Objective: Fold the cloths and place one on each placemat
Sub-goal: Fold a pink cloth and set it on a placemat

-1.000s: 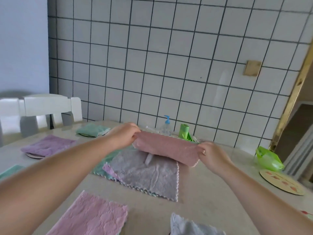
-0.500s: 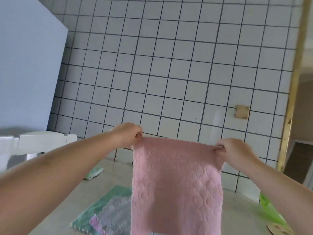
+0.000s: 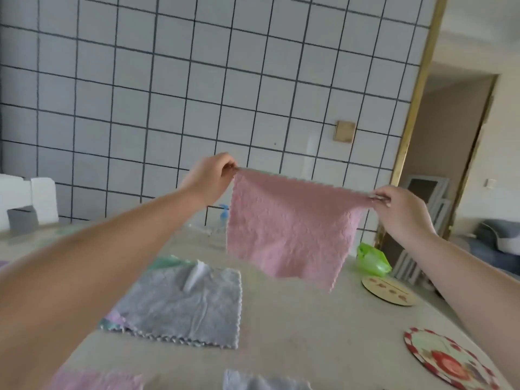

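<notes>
Mid-frame, a pink cloth hangs between left hand and right hand, each pinching a top corner; top edge runs left-right, sloping down toward the right.

A pink cloth hangs unfolded in the air; a grey cloth lies flat below; two round placemats lie bare.

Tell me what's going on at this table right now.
A person holds a pink cloth up in the air, unfolded, the left hand and right hand each pinching a top corner. A grey cloth lies flat on the table below. Two round placemats at the right have no cloth yet.
</notes>
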{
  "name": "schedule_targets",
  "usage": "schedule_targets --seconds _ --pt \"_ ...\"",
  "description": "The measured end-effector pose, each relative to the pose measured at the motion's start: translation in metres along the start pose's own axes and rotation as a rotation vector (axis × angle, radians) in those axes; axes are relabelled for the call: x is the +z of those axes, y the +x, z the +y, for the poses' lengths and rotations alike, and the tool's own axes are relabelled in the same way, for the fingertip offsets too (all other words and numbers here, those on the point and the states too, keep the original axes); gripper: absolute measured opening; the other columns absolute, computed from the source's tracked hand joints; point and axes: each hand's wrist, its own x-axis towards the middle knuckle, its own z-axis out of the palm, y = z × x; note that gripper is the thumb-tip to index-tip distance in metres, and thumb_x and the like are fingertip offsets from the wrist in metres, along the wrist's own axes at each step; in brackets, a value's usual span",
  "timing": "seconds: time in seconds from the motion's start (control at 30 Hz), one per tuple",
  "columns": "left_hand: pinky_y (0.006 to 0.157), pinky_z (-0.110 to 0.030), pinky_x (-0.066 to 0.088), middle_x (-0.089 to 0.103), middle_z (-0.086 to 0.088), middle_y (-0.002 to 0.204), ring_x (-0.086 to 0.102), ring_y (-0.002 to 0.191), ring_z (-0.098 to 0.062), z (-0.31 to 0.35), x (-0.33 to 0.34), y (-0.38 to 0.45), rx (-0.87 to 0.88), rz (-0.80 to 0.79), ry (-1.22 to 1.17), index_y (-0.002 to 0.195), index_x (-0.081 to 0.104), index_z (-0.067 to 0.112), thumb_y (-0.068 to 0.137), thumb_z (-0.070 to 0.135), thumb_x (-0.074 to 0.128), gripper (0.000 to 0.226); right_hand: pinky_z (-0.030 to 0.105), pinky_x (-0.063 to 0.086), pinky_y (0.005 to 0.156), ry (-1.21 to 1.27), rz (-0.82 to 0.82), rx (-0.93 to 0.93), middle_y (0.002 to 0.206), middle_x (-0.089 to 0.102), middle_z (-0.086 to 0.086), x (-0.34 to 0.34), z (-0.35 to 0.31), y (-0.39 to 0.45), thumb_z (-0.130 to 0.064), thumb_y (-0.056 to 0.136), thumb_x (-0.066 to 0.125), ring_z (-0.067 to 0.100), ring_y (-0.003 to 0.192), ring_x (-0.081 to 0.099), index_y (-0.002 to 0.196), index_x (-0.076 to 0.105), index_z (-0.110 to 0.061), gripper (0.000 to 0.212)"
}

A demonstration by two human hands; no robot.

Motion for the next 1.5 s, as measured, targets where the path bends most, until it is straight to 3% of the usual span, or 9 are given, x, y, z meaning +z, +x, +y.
schedule_targets --seconds 0.13,0.27,0.47,0.67,0.77,0.93,1.17,1.33,1.5 --pt "0.071 -0.038 0.049 0.064 0.0 0.09 0.058 0.08 -0.021 0.005 0.033 -0.047 0.077 -0.122 0.056 0.097 0.06 0.016 0.094 0.017 0.045 0.015 0.025 0.039 0.065 0.032 -0.064 0.066 0.102 0.063 -0.002 -0.014 0.039 -0.049 -0.018 0.092 0.052 0.015 0.084 0.055 0.112 0.062 -0.02 0.023" --pt "0.065 -0.034 0.041 0.058 0.002 0.083 0.055 0.077 -0.021 -0.011 0.062 -0.111 0.147 -0.319 0.137 0.092 0.056 0.019 0.093 0.018 0.046 0.01 0.022 0.031 0.051 0.028 -0.318 0.118 0.093 0.062 -0.006 -0.009 0.079 -0.116 -0.023 0.093 0.051 -0.001 0.054 0.049 0.105 0.06 -0.024 0.014" --pt "0.064 -0.027 0.038 0.055 0.004 0.07 0.05 0.064 -0.012 -0.017 0.088 -0.175 -0.077 -0.609 -0.024 0.081 0.045 0.026 0.096 0.017 0.046 0.017 0.032 0.038 0.051 0.009 -0.561 0.285 0.08 0.064 0.012 0.009 0.123 -0.199 -0.024 0.095 0.047 0.02 0.054 0.051 0.088 0.058 -0.019 0.013" --pt "0.068 -0.028 0.049 0.06 0.003 0.073 0.059 0.066 -0.01 -0.028 0.116 -0.178 -0.292 -0.658 -0.171 0.082 0.051 0.022 0.095 0.014 0.048 0.016 0.031 0.035 0.057 0.09 -0.516 0.374 0.074 0.062 0.018 0.036 0.14 -0.207 -0.028 0.092 0.052 0.023 0.06 0.051 0.082 0.061 -0.011 0.021" --pt "0.063 -0.027 0.043 0.053 0.003 0.066 0.05 0.061 -0.012 -0.04 0.137 -0.173 -0.389 -0.664 -0.212 0.1 0.051 0.014 0.094 0.009 0.047 0.009 0.03 0.033 0.055 0.098 -0.486 0.412 0.067 0.06 0.016 0.055 0.148 -0.196 -0.029 0.091 0.054 0.019 0.057 0.051 0.079 0.063 -0.01 0.024" --pt "0.055 -0.027 0.031 0.046 -0.005 0.067 0.04 0.056 -0.016 -0.057 0.178 -0.148 -0.521 -0.604 -0.266 0.139 0.028 0.013 0.093 0.006 0.044 0.049 0.028 0.034 0.05 0.043 -0.47 0.457 0.062 0.061 0.007 0.088 0.161 -0.162 -0.029 0.091 0.052 0.017 0.052 0.051 0.074 0.062 -0.014 0.025" --pt "0.057 -0.023 0.035 0.058 -0.009 0.094 0.047 0.064 -0.011 -0.075 0.223 -0.121 -0.599 -0.641 -0.228 0.147 0.016 0.014 0.088 0.008 0.054 0.07 0.027 0.041 0.049 -0.037 -0.55 0.509 0.069 0.065 0.006 0.116 0.181 -0.136 -0.026 0.092 0.051 0.02 0.059 0.058 0.08 0.061 -0.017 0.018" --pt "0.085 -0.036 0.048 0.064 -0.005 0.095 0.06 0.09 -0.022 -0.087 0.24 -0.116 -0.548 -0.626 -0.121 0.147 0.016 0.013 0.084 0.012 0.061 0.077 0.029 0.04 0.052 -0.053 -0.565 0.534 0.068 0.065 0.008 0.121 0.187 -0.13 -0.027 0.091 0.051 0.022 0.059 0.058 0.078 0.062 -0.014 0.022" --pt "0.087 -0.034 0.046 0.064 -0.006 0.105 0.059 0.099 -0.024 -0.085 0.244 -0.112 -0.561 -0.657 -0.075 0.147 0.018 0.013 0.084 0.018 0.062 0.077 0.027 0.04 0.05 -0.092 -0.561 0.532 0.067 0.065 0.007 0.126 0.188 -0.127 -0.029 0.092 0.05 0.021 0.057 0.059 0.08 0.061 -0.015 0.021"
